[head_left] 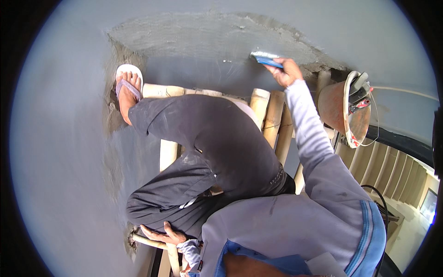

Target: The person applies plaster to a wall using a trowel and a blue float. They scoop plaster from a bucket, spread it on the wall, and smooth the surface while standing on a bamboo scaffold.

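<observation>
My right hand (288, 73) is closed around a putty knife (268, 61) with a blue edge and a pale, shiny blade. The blade lies against a grey plaster patch (194, 39) on the wall, near the patch's lower edge. The patch looks partly smoothed, with a rough rim at its left and right ends. My left hand (164, 234) has its fingers stretched out and holds no tool. It rests beside my bent knee (147, 207), close to the end of a thin bamboo pole (150, 241).
Bamboo poles (272, 117) form the platform under me. A stained bucket (334, 106) with tools inside stands at the right by the wall. My sandalled foot (128, 94) presses near a rough recess. Stairs (387, 171) show lower down at the right.
</observation>
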Tool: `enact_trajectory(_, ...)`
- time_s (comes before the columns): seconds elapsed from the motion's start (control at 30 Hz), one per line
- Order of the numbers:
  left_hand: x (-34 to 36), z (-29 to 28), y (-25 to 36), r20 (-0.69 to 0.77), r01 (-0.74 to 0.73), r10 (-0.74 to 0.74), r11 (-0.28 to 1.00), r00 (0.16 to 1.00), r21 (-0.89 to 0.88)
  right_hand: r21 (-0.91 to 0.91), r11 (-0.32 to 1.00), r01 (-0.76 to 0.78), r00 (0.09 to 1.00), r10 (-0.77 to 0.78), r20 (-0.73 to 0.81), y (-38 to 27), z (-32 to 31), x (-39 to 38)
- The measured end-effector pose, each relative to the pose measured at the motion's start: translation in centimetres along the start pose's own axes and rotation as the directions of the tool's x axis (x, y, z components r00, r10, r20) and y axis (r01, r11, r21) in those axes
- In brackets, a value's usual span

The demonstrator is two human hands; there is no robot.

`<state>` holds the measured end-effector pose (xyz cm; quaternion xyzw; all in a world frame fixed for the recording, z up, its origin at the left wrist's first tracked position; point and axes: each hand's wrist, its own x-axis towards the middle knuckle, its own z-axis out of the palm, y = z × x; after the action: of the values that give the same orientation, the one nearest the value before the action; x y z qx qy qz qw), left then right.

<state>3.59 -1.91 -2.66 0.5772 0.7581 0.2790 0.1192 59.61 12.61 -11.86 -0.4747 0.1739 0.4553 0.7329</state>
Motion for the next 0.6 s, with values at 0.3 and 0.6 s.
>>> enact_trajectory(0.3, -0.6, -0.5, 0.1, -0.025, 0.067, -0.068, 0.997, 0.997, -0.031, -0.056, 0.981, -0.187, 0.982, 0.185, -0.044, 4.9, -2.7, -3.6)
enact_trajectory(0.6, -0.7, -0.7, -0.5, -0.051, 0.004, -0.003, 1.0, 0.999, 0.02, 0.047, 0.973, -0.225, 0.961, 0.229, -0.155, 7.7, -2.4, 3.4)
